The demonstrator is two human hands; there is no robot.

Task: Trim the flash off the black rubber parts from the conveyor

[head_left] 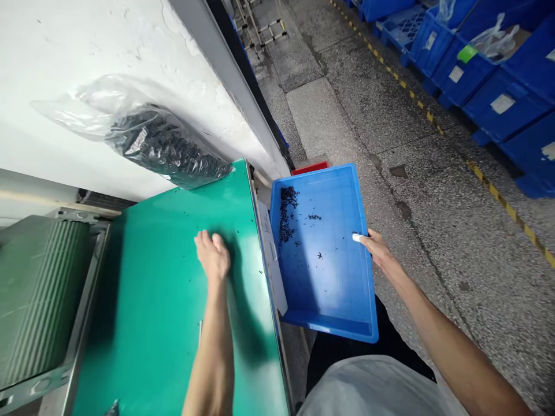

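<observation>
My left hand [212, 254] is over the green tabletop [160, 277], its fingers loosely bent, with a small gap between them and nothing visible held. Whether it touches the surface I cannot tell. With my right hand [376, 245] I grip the right rim of a shallow blue tray [342, 289]; the thumb, with a white cover on its tip, lies over the rim. Small black pieces [286, 214] are heaped along the tray's upper left, and others are scattered on its floor. A few tiny dark bits dot the tabletop. The tray is beside the table's right edge.
A clear plastic bag of black pieces [169, 147] leans on the white wall at the table's back. To the left is a ribbed green roller or belt [60, 289]. Blue bins [498, 104] line the far right, beyond a yellow-black floor line [416, 101].
</observation>
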